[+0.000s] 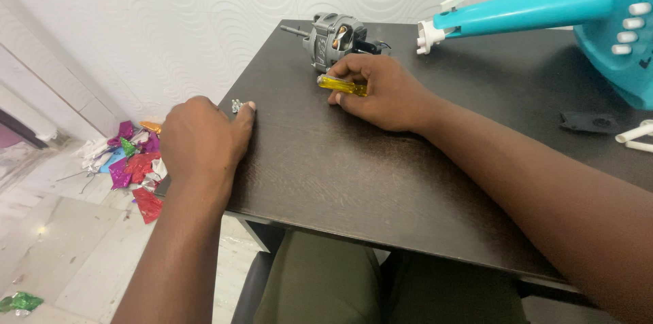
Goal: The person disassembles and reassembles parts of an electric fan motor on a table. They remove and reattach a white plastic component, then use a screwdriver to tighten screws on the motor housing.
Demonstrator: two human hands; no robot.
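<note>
Right hand: your right hand (384,93) is curled tight around a yellow-handled screwdriver (341,85), fingers wrapped over the handle, knuckles resting on the dark table (354,181); the tip of the tool is hidden under your fingers.
Left hand: your left hand (202,142) lies palm down at the table's left corner, fingers together, fingertips touching a small cluster of silver screws (237,105); whether any are pinched you cannot tell from here.
Motor: the grey fan motor (337,38) sits just beyond your right hand, shaft pointing left, bare of any housing.
Fan stand: the teal fan body (612,25) lies on its side at the right, its neck reaching toward the motor but apart from it.
Loose parts: a black piece (588,121) and white plastic pegs (636,135) lie near the right edge.
Progress: judging by this, the motor is already off the stand and screws are out; the other loose parts are not being handled.
Floor: shiny coloured foil scraps (132,164) lie below the left corner.
</note>
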